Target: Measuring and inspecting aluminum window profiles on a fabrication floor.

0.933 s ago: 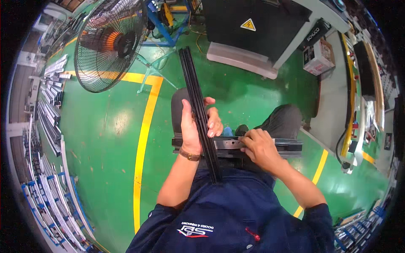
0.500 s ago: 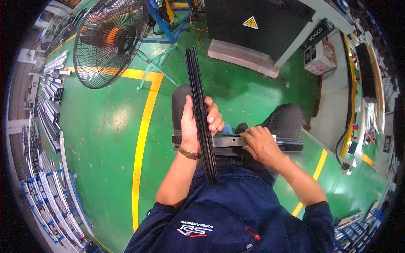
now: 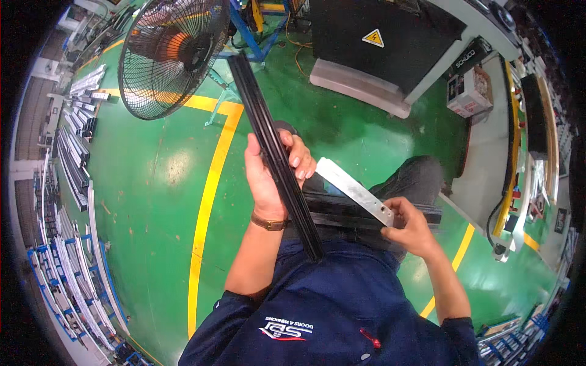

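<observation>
My left hand [image 3: 273,171] is closed around a long black profile bar [image 3: 278,158], which leans with its far end to the left and its near end close to my shirt. In my right hand [image 3: 410,227] is a flat silver metal strip [image 3: 355,191] with small holes near the gripped end. Its far end points left, toward the fingers of my left hand; whether they touch I cannot tell. Across my lap lies another black profile [image 3: 342,210], partly under the metal strip.
A black-caged fan [image 3: 174,58] stands at the far left. A dark cabinet [image 3: 378,67] with a yellow warning sign is ahead, with a cardboard box [image 3: 469,91] to its right. Metal profiles fill blue racks [image 3: 67,274] on the left. Yellow lines [image 3: 210,201] mark the green floor.
My right hand has lifted the metal strip off the lap profile and turned it to a slant. The black bar in my left hand has tilted further left at its far end.
</observation>
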